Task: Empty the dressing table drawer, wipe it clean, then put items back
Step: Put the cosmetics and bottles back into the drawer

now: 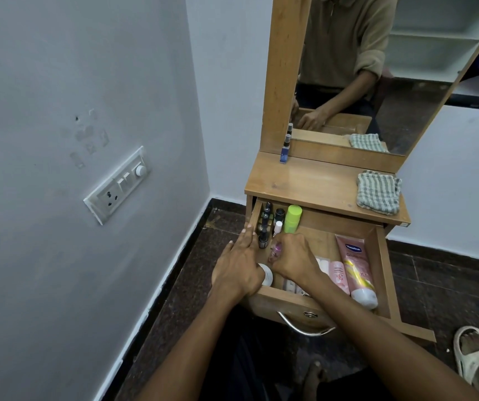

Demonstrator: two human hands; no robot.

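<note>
The wooden drawer (382, 256) of the dressing table is pulled out. Inside stand several dark small bottles (264, 224) along its left wall, a green bottle (292, 219) and a white-capped bottle (277, 228). Pink tubes (355, 267) lie at the right. My right hand (293, 260) is inside the drawer, closed around a small pink bottle (275, 251). My left hand (239, 266) rests flat over the drawer's left front corner, fingers by the dark bottles, partly covering a white round jar (267, 274).
A checked cloth (378, 192) lies on the right of the table top (313, 180). A blue bottle (284, 150) stands at the mirror's foot. A wall with a switch panel (116, 185) is close on the left. A foot in a white slipper (476, 357) stands lower right.
</note>
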